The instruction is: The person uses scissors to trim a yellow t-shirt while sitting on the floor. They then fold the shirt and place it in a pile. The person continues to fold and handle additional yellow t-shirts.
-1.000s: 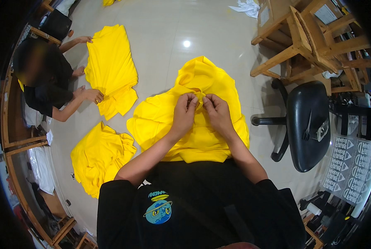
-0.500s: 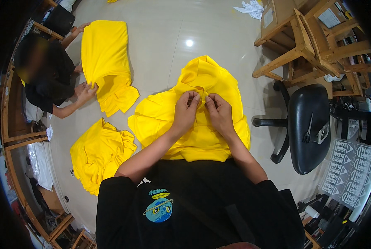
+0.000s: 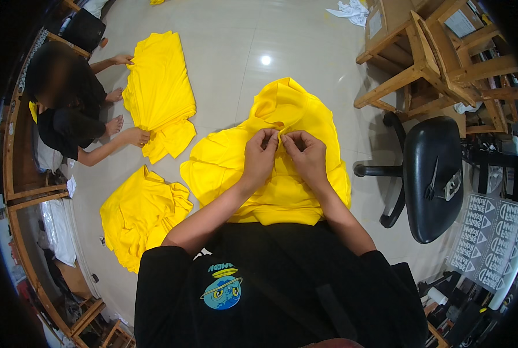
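Observation:
A yellow cloth garment (image 3: 322,139) lies bunched up in front of me, its near edge against my black shirt. My left hand (image 3: 260,152) pinches the fabric at a small gap in the garment, thumb against fingers. Close beside it, my right hand (image 3: 305,152) pinches the same spot from the other side, and the fingertips of both hands nearly touch. Whether anything small sits between the fingertips is too fine to make out. Above the hands the cloth opens into a hollow, hood-like fold.
A crumpled yellow cloth pile (image 3: 143,217) lies to the left. Beyond it a co-worker (image 3: 67,98) crouches, handling another yellow garment (image 3: 160,87). On the right stands a black swivel chair (image 3: 424,214) with scissors (image 3: 432,181) on its seat, near wooden frames (image 3: 421,69).
My two hands have drawn closer together at the pinched fabric. The co-worker's garment has flattened and shifted right, with its open end closing.

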Demonstrator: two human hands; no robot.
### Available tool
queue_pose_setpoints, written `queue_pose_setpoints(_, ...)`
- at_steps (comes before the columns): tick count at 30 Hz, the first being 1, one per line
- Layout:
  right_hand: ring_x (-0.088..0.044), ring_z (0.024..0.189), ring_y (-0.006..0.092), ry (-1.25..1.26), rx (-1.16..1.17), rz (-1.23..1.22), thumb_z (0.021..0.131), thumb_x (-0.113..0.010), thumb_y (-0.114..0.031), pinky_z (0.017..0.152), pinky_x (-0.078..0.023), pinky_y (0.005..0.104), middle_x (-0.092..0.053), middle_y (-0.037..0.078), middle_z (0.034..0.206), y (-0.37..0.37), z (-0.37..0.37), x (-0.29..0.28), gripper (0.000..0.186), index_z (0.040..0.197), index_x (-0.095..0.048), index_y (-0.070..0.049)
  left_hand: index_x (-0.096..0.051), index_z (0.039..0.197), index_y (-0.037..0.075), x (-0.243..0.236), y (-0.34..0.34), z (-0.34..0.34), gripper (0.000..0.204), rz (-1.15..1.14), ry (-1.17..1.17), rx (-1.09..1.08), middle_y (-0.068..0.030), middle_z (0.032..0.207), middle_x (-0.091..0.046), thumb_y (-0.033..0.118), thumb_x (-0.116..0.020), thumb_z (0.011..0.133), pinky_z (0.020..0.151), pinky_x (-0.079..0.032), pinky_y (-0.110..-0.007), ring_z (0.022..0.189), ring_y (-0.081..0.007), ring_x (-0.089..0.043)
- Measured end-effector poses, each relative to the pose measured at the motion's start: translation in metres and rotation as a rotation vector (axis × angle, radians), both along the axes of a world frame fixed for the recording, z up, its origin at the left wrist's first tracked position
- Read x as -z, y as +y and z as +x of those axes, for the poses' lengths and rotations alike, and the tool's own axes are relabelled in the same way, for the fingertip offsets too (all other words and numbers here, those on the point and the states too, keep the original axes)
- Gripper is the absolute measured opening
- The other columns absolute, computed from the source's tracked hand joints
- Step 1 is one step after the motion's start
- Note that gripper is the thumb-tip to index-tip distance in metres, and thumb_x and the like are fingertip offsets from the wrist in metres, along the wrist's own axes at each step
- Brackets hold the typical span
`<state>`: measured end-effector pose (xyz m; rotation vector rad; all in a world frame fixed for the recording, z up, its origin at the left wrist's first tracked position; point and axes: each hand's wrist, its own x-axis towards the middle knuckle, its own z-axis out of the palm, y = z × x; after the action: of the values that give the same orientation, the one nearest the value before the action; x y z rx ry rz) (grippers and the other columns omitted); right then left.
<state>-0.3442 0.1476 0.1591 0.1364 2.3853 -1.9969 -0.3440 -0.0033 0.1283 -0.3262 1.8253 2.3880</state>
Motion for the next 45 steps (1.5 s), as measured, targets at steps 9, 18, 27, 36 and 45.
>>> queue_pose_setpoints(9, -0.074, 0.074, 0.0131, 0.019, 0.052, 0.069, 0.097, -0.085, -0.014, 0.071, -0.058, 0.0307, -0.081, 0.009, 0.084, 0.0, -0.001, 0.012, 0.017, 0.099, -0.08, 0.002, -0.076, 0.106, -0.003, -0.012, -0.003, -0.007, 0.026, -0.148, 0.011, 0.069, -0.0002, 0.09, -0.073, 0.023, -0.077, 0.109, 0.071, -0.049, -0.025, 0.079, -0.0063, -0.059)
queue_pose_setpoints(18, -0.074, 0.07, 0.0154, 0.06, 0.02, 0.139, 0.095, -0.086, -0.013, 0.07, -0.058, 0.0314, -0.08, 0.011, 0.081, -0.002, -0.003, 0.009, 0.016, 0.097, -0.08, 0.002, -0.075, 0.104, -0.003, 0.0, -0.001, -0.006, 0.025, 0.004, -0.145, 0.058, 0.0012, 0.089, -0.07, 0.02, -0.072, 0.112, 0.07, -0.047, -0.025, 0.079, -0.006, -0.057)
queue_pose_setpoints(27, -0.073, 0.073, 0.0149, -0.025, -0.016, 0.116, 0.092, -0.085, -0.008, 0.071, -0.059, 0.0317, -0.079, 0.009, 0.083, -0.001, -0.005, 0.013, 0.012, 0.099, -0.08, 0.001, -0.077, 0.107, -0.004, -0.009, -0.008, -0.009, 0.027, -0.006, -0.136, 0.096, 0.0002, 0.094, -0.073, 0.022, -0.071, 0.112, 0.073, -0.048, -0.024, 0.083, -0.0063, -0.06)
queue_pose_setpoints(36, -0.067, 0.075, 0.0069, 0.031, 0.041, 0.1, 0.1, -0.08, -0.007, 0.072, -0.056, 0.0269, -0.078, 0.003, 0.086, -0.005, 0.001, 0.002, 0.013, 0.105, -0.078, 0.004, -0.073, 0.108, 0.0, 0.001, -0.009, -0.01, 0.026, 0.001, -0.162, 0.109, 0.0079, 0.085, -0.059, 0.024, -0.066, 0.116, 0.064, -0.038, -0.025, 0.074, -0.0027, -0.044)
queue_pose_setpoints(45, -0.067, 0.073, 0.0079, 0.106, 0.007, 0.15, 0.1, -0.079, -0.007, 0.071, -0.056, 0.0271, -0.078, 0.005, 0.086, -0.002, 0.0, 0.012, 0.013, 0.108, -0.079, 0.004, -0.075, 0.108, 0.0, 0.001, -0.007, -0.01, 0.024, -0.099, -0.028, 0.049, 0.0064, 0.083, -0.064, 0.023, -0.069, 0.113, 0.063, -0.043, -0.025, 0.071, -0.0036, -0.051)
